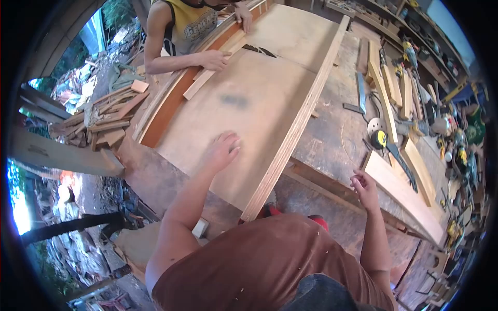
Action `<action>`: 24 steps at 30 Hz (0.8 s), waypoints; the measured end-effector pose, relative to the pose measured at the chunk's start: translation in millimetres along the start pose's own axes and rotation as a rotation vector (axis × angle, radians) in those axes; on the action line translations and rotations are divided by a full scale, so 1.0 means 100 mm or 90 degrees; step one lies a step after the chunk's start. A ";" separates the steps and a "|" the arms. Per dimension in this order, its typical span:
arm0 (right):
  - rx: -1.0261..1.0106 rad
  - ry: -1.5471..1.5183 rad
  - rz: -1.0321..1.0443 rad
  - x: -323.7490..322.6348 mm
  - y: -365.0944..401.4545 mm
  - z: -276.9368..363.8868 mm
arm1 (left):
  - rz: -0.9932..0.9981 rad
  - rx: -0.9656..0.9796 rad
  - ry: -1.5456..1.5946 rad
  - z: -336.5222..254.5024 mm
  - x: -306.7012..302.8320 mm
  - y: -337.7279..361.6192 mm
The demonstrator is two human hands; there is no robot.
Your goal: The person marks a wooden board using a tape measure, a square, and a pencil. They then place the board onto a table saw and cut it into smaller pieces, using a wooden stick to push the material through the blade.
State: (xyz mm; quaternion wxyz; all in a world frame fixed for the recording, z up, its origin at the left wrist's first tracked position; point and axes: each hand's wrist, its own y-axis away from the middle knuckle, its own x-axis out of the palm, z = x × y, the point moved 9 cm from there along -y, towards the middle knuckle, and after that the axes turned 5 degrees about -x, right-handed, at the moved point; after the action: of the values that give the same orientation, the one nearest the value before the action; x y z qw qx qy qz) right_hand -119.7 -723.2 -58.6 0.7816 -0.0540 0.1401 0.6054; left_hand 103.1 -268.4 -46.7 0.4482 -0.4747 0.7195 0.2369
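My left hand (224,150) is over the near part of a pale plywood panel (270,114), palm down and fingers apart, with nothing in it. Along the panel's right side runs a long wooden edge strip (298,129). To the right, my right hand (365,187) hovers by the end of a wide light board (402,197), its fingers loosely bent and holding nothing. Across the panel, a co-worker's hand (215,60) presses on a short wood strip (199,84) beside the reddish-brown side rail (165,122). The co-worker's other hand (243,18) rests farther up that rail.
On the workbench (332,140) to the right lie a try square (361,93), a tape measure (379,139), a sanding disc (375,125) and several wood pieces. Power tools crowd the far right. Scrap wood (111,111) is piled at the left.
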 end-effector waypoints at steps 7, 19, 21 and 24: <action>-0.033 0.037 0.065 -0.15 -0.92 0.29 | -0.040 -0.018 -0.031 -0.03 0.18 -0.26; -0.189 0.002 0.140 -0.05 -2.97 0.82 | -0.012 -0.161 -0.130 -0.05 0.23 -0.21; -0.228 0.011 0.153 0.18 -3.35 1.07 | -0.084 -0.228 -0.029 0.33 0.14 -0.26; -0.294 0.040 0.182 0.54 -3.87 1.38 | -0.414 -0.274 -0.159 0.57 -0.59 -0.41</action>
State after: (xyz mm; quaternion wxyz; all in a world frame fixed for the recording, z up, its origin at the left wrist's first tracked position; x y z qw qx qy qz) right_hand 285.7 -739.0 25.2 0.6508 -0.2292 0.0288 0.7233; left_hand 172.3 -215.0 -19.9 0.4743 -0.7280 0.4057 0.2837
